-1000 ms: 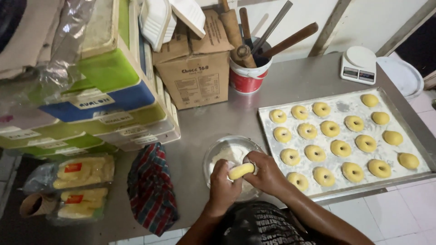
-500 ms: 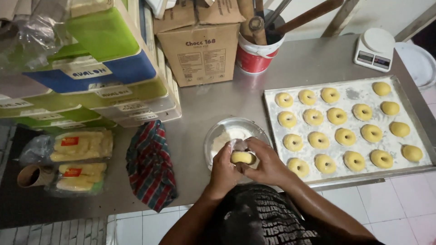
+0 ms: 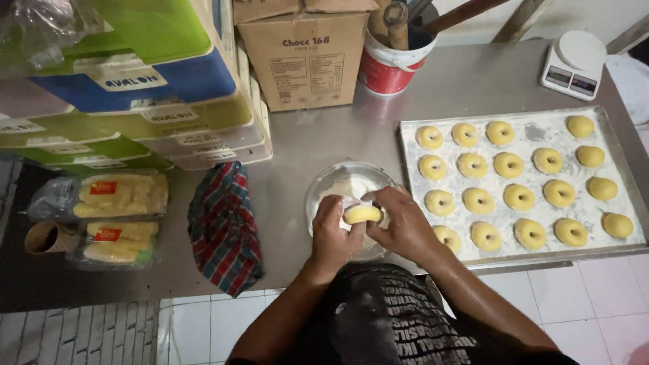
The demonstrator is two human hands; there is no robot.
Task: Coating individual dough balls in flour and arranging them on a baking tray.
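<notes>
A small yellow dough ball sits between my two hands, over a glass bowl of flour. My left hand grips the ball from the left and below. My right hand pinches it from the right, fingers curled on top. To the right lies a floured metal baking tray with several yellow dough rings, such as one, set in rows; the rightmost pieces are plain balls.
A checked cloth hangs over the steel table's front edge. Stacked coloured boxes fill the left, packets of yellow sticks below them. At the back stand a cardboard box, a red tub of utensils and a white scale.
Both hands have stayed over the bowl, turning the dough ball between the fingers. The view has shifted slightly; nothing else has moved.
</notes>
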